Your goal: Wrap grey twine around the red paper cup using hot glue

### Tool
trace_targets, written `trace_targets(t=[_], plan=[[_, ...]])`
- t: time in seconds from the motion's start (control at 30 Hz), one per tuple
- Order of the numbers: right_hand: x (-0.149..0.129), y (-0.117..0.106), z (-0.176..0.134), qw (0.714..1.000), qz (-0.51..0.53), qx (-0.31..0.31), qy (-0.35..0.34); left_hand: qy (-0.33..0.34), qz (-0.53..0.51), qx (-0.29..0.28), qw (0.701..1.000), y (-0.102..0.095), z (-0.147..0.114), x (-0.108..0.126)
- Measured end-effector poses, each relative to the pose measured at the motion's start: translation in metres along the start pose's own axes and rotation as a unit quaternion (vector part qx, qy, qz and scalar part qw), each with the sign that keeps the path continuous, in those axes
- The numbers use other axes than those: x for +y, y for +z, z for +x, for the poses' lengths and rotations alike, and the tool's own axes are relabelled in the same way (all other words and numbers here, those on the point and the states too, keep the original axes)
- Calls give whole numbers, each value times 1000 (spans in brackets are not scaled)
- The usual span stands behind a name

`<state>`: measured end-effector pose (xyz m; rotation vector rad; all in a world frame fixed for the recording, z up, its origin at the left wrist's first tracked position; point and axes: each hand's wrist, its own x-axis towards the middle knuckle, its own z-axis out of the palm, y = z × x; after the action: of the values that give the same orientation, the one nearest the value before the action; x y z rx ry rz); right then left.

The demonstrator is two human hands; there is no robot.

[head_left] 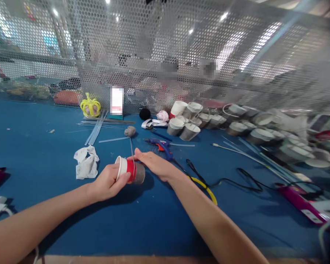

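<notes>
My left hand (108,183) is wrapped around a red and white paper cup (123,167), tilted on its side with its mouth to the left. Grey yarn (140,173) covers the cup's base end, and the red band between is still bare in part. From a small ball of grey yarn (130,131) a strand runs down to the cup. At that strand, beside the cup's upper side, the fingertips of my right hand (151,163) are closed together on the yarn. A blue glue gun (161,146) lies just beyond my right hand.
Several grey-wrapped cups (191,131) stand at the back right. Glue sticks (97,128), a white lacy cloth (87,163) and a yellow crown-shaped piece (90,106) lie left. Black cable (247,179) and a purple power strip (302,203) lie right. A perforated metal screen (143,47) borders the table.
</notes>
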<state>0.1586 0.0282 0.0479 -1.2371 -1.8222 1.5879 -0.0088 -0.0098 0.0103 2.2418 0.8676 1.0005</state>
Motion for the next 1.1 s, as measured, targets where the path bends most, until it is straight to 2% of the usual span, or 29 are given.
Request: trace_targets(t=[0.1,0.17,0.27,0.4,0.53,0.77,1.1], plan=[[7,8,2,989,147,22,-10,-1,-13,-12,1000,1,-1,1],[8,9,2,979,196,52,-19,-33,-39,-20,998,2,-1,1],[7,7,-1,977,184,91,-61,-116,-93,-17,989,4,-1,1],[3,3,-7,976,145,120,-109,-232,-183,-1,955,5,1,0],[1,3,-9,974,122,144,-126,-298,-239,0,924,6,3,1],[5,2,-5,975,46,186,-110,-319,-274,-11,907,5,3,4],[7,1,-5,974,-6,198,-111,-330,-274,-12,903,5,3,3]])
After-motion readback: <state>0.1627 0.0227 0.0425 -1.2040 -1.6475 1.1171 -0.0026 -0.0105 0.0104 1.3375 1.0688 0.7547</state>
